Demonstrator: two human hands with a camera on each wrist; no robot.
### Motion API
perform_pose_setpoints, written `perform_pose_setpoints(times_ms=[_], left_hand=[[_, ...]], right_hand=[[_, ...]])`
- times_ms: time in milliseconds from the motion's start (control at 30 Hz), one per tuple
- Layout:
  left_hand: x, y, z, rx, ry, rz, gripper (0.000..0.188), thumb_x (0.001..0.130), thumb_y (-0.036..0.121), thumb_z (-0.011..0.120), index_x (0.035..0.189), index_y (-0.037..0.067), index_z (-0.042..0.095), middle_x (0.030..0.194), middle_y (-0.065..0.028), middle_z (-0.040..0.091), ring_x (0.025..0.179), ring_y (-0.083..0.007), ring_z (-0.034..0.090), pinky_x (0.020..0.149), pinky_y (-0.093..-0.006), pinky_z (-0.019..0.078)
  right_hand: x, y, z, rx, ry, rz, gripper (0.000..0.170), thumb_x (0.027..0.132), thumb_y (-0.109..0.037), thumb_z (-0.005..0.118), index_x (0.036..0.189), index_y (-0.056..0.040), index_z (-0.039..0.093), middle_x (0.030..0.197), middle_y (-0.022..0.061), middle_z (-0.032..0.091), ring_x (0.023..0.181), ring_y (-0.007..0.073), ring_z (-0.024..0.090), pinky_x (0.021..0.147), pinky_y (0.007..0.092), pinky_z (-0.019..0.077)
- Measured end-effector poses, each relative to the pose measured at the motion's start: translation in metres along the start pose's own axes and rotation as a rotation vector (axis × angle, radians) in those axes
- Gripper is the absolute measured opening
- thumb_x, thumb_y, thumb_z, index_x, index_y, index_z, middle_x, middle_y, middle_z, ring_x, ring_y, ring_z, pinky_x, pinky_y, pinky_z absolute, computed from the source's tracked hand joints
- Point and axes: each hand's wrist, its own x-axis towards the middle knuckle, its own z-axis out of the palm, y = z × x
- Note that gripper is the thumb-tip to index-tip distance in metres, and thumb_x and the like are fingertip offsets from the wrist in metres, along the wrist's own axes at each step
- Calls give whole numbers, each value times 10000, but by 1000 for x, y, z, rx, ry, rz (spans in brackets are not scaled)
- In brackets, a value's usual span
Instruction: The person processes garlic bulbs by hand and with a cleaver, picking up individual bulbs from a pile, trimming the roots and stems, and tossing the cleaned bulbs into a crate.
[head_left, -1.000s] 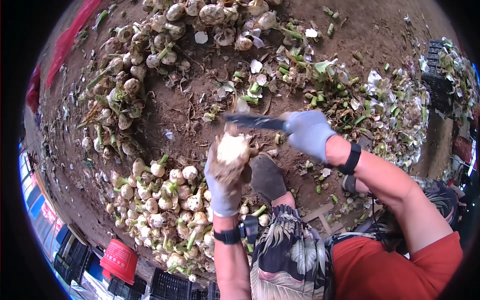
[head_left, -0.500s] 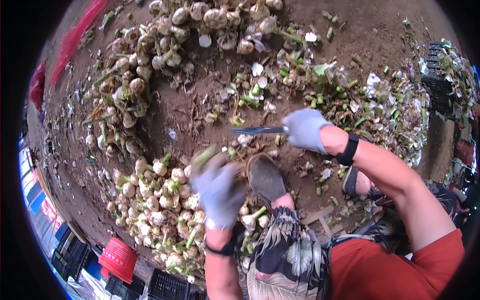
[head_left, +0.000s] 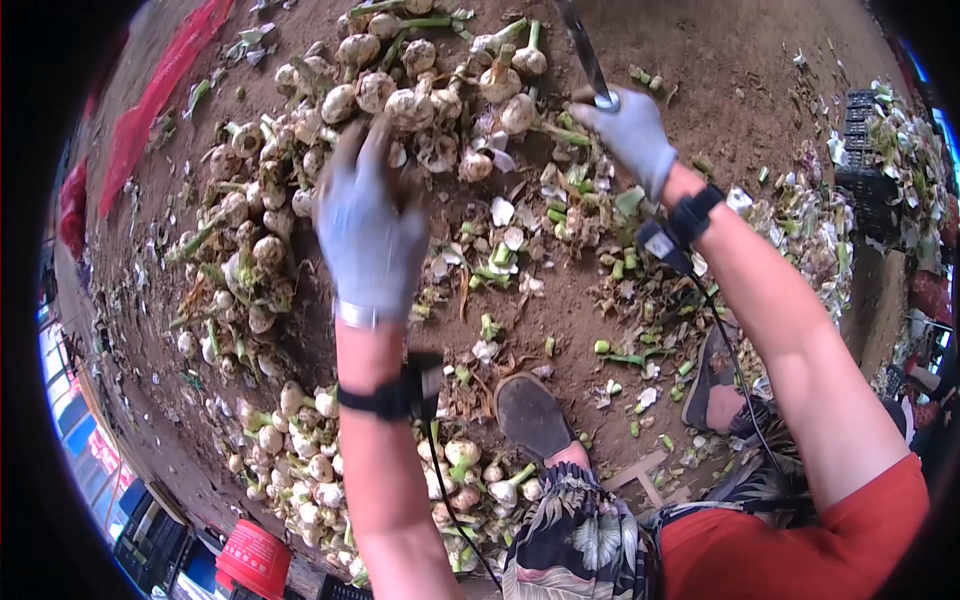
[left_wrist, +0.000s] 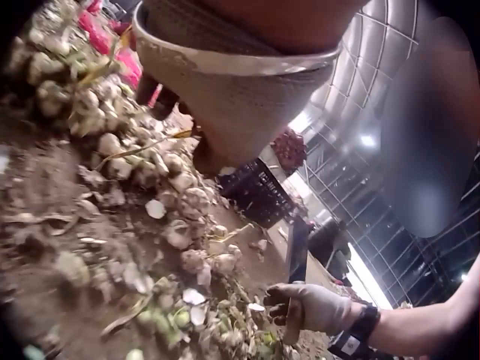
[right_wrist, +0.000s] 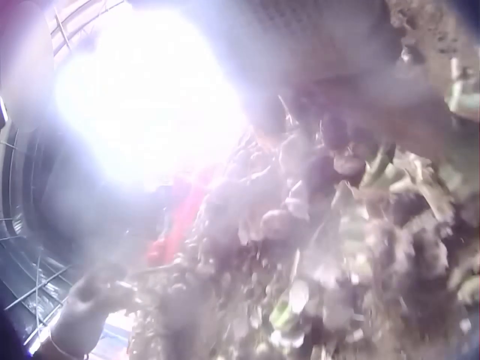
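Note:
My gloved left hand (head_left: 372, 240) reaches over the far row of garlic bulbs (head_left: 409, 108), its fingers spread and pointing at them, slightly blurred. These bulbs are dirty, with roots and stalks on. In my gloved right hand (head_left: 630, 135), to the right of that row, I grip a knife (head_left: 583, 45) by its handle, the dark blade pointing away from me. The left wrist view also shows the knife (left_wrist: 298, 251) held upright in the right fist. Nearer to me, left of my foot, lies a pile of cleaner garlic bulbs (head_left: 310, 465) with short green stalks.
Cut stalk pieces and peelings (head_left: 500, 255) litter the dirt floor between the piles. A black crate (head_left: 862, 200) heaped with scraps stands at the right. Red netting (head_left: 150, 110) lies at the far left, a red bucket (head_left: 253, 560) near left. My shoe (head_left: 530, 412) is in front.
The left hand held a garlic bulb beside the knife, moved over the near pile, and now reaches forward without that bulb. The right hand has moved forward, turning the knife to point away.

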Motion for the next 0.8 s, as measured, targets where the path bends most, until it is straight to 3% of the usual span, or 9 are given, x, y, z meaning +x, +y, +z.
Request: perform_pose_setpoints(times_ms=[167, 233, 367, 433, 467, 533, 600, 700, 800], left_hand=[[86, -29, 78, -8, -373, 62, 537, 824, 86, 659, 1347, 101, 537, 1370, -186, 543, 1174, -401, 580, 1007, -461, 473], [80, -32, 92, 59, -412, 82, 509, 844, 104, 655, 1339, 102, 540, 1353, -203, 542, 1156, -418, 581, 993, -470, 479], [45, -36, 98, 0, -353, -56, 491, 827, 56, 650, 1305, 98, 548, 1269, -251, 538, 1088, -438, 597, 938, -477, 507], [18, -38, 100, -99, -306, -95, 525, 778, -8, 631, 1288, 83, 546, 1243, -237, 529, 1052, -431, 608, 911, -463, 534], [1, -36, 100, -171, -310, -157, 524, 772, 1, 658, 1279, 62, 545, 1225, -231, 528, 1042, -411, 614, 897, -439, 549], [-35, -27, 97, -308, -385, -289, 533, 764, 21, 688, 1276, 50, 541, 1228, -219, 521, 1031, -379, 622, 883, -425, 558], [-64, -7, 80, -325, -451, -427, 562, 794, 65, 729, 1314, 21, 521, 1277, -200, 543, 1082, -304, 625, 914, -380, 545], [-115, 7, 56, -826, -205, -676, 607, 850, 118, 752, 1370, -47, 486, 1269, -149, 617, 1130, -203, 609, 976, -339, 495], [-136, 28, 8, -994, -150, -837, 654, 912, 446, 713, 1328, -26, 537, 1196, -122, 662, 1048, -200, 650, 937, -337, 522]], right_hand=[[84, -26, 4, -138, 18, 17, 284, 881, -236, 763, 1120, -84, 736, 956, 32, 735, 830, 108, 657, 768, 284, 526], [123, -19, 14, -222, -12, -290, 336, 853, -356, 739, 1071, -100, 733, 915, 104, 734, 790, 205, 682, 786, 341, 544], [165, -23, 55, -303, -134, -463, 301, 861, -326, 688, 1056, -100, 727, 916, 126, 727, 812, 252, 693, 789, 363, 545], [170, -20, 79, -612, -129, -496, 269, 857, -271, 642, 1053, -112, 735, 946, 138, 734, 853, 257, 707, 794, 365, 548], [161, -18, 82, -608, -137, -499, 269, 857, -271, 642, 1053, -112, 735, 946, 138, 734, 853, 257, 707, 794, 365, 548], [111, -31, 75, -137, -382, -99, 299, 860, -286, 766, 1080, -86, 732, 902, 52, 729, 764, 163, 666, 711, 308, 533], [61, -27, 74, -369, -424, -131, 294, 844, -265, 766, 1072, -84, 725, 913, 88, 725, 787, 211, 686, 735, 331, 543], [-9, -9, 66, -236, -382, -213, 254, 831, -233, 743, 1052, -107, 728, 938, 127, 726, 847, 251, 700, 777, 361, 543], [-79, -23, 51, -169, -214, -189, 315, 828, -294, 748, 1076, -102, 719, 951, 139, 727, 876, 252, 706, 799, 377, 551]])
